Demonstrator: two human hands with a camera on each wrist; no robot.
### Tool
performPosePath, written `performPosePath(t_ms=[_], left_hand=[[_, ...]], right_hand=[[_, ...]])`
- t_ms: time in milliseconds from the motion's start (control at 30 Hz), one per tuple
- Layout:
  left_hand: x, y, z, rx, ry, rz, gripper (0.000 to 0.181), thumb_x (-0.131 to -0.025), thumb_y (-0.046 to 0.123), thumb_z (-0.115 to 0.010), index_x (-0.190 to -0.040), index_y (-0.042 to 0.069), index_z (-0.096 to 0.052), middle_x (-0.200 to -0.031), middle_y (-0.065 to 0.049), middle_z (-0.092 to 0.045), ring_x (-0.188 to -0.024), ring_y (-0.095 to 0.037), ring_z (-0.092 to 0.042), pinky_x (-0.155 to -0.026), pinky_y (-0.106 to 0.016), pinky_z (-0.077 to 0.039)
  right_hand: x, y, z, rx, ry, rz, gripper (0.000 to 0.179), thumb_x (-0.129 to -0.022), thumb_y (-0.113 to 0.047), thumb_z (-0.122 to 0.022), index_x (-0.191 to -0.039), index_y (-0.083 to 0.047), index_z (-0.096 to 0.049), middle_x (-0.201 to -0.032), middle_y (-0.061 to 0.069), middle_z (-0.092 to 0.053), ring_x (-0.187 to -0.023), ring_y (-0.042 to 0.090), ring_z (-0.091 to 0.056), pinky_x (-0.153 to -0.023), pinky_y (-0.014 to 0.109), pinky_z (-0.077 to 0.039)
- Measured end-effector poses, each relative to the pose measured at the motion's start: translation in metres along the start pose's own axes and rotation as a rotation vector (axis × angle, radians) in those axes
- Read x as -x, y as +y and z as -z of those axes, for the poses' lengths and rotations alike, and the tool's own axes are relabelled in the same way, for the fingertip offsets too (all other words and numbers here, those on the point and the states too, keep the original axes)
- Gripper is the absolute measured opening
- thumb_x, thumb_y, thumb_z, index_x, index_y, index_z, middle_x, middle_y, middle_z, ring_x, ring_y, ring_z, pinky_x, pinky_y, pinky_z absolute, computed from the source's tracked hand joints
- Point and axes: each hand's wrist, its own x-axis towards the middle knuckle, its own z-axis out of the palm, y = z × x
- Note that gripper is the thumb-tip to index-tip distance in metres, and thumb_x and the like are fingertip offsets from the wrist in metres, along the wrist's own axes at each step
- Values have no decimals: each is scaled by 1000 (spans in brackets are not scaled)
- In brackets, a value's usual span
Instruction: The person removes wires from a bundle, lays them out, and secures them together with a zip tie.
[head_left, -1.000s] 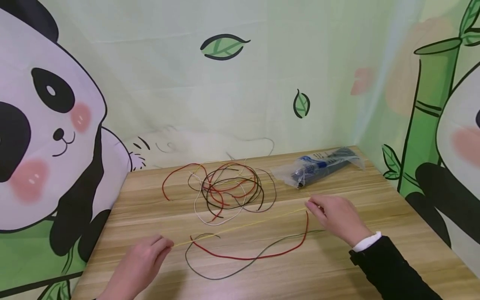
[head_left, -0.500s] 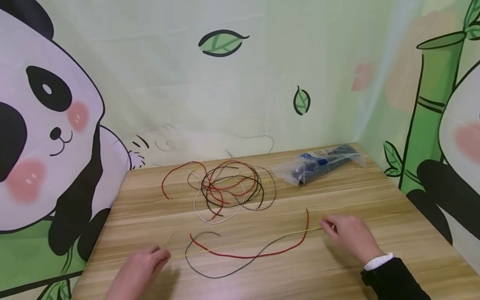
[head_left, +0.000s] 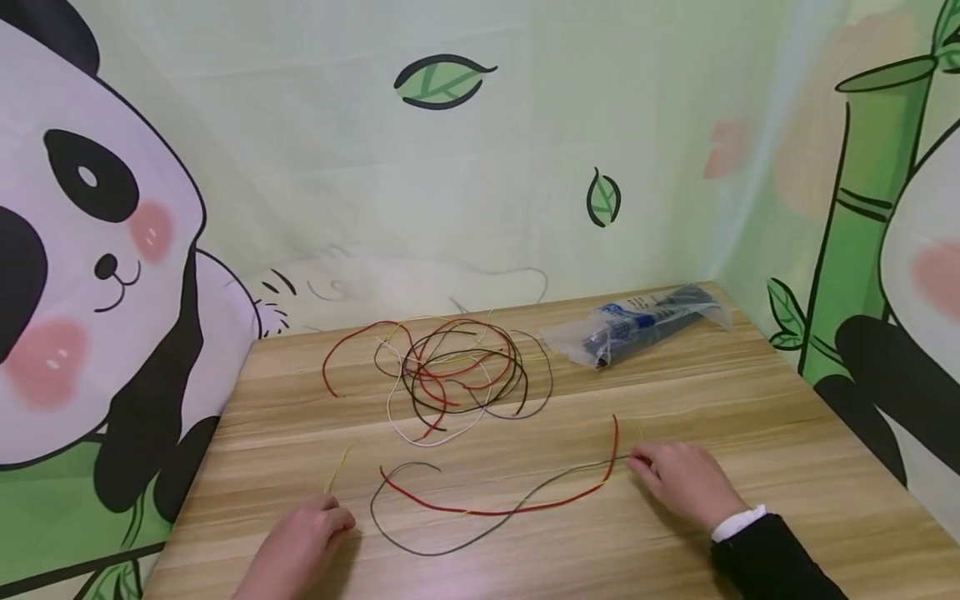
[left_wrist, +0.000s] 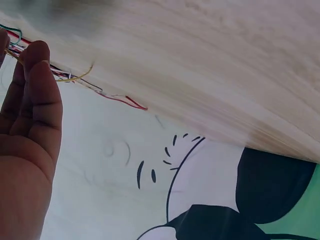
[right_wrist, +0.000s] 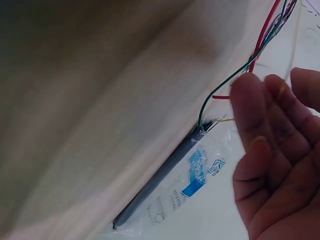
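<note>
A thin yellow wire [head_left: 340, 468] runs between my two hands, very faint in the head view where it crosses over a red wire [head_left: 491, 513]. My left hand [head_left: 303, 537] pinches it, and a short free end [left_wrist: 77, 78] sticks out past the fingertips. My right hand [head_left: 688, 483] pinches the wire's other end, with a yellow tip [right_wrist: 226, 120] showing beside the fingers in the right wrist view. Those right fingertips overlap the end of a grey-green wire [head_left: 457, 552] in the head view. The green and red wires cross on the table between the hands.
Behind lies a loose tangle of red, black, white and yellow wires [head_left: 465, 408]. A clear plastic bag with blue print [head_left: 637, 325], holding something dark and long, rests at the back right of the wooden table [head_left: 300, 417]. A panda-printed cloth [head_left: 337, 167] hangs behind.
Both hands have come down with the yellow wire, lowering it from a taut line above the red and green wires to near the table. The right hand first moved right, then slightly back left.
</note>
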Motion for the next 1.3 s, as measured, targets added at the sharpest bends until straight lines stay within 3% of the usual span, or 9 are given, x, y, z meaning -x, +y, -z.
performPosePath(t_ms=[267,500,967,1167,1300], left_hand=[[-10,3,-5,-25,12,-2,21,-67,1,-82,-72,17,-70,-74,11,-54,-66,-6,-56,-59,-25,-48],[-9,3,-10,-14,27,11,21,-66,-1,-82,-72,17,-72,-72,11,-54,-65,-6,-56,-59,-25,-47],[-10,7,-15,35,6,36,24,-71,-7,-75,-84,13,-73,-80,8,-61,-73,-8,-60,-63,-27,-50],[-8,7,-13,54,36,16,26,-68,-7,-70,-86,11,-74,-81,7,-62,-72,-7,-59,-63,-26,-50],[-8,8,-9,57,51,50,23,-70,-2,-71,-88,12,-74,-84,8,-63,-74,-6,-59,-64,-27,-51]], right_hand=[[-10,4,1,-12,-60,-28,9,-89,-20,-68,-80,-22,-66,-69,-13,-57,-60,6,-52,-55,32,-41],[-12,4,0,3,-85,-30,6,-90,-20,-66,-86,-19,-70,-77,-9,-63,-69,11,-60,-60,36,-46],[-9,5,-1,-19,-39,-10,14,-93,-15,-62,-104,-13,-71,-96,0,-71,-86,23,-68,-74,45,-53],[-8,1,3,-20,-18,-5,15,-93,-15,-63,-105,-12,-71,-97,1,-72,-85,23,-68,-72,44,-53],[-10,-4,8,-41,-33,-15,11,-92,-16,-65,-101,-13,-71,-87,-3,-70,-73,13,-64,-61,35,-50]])
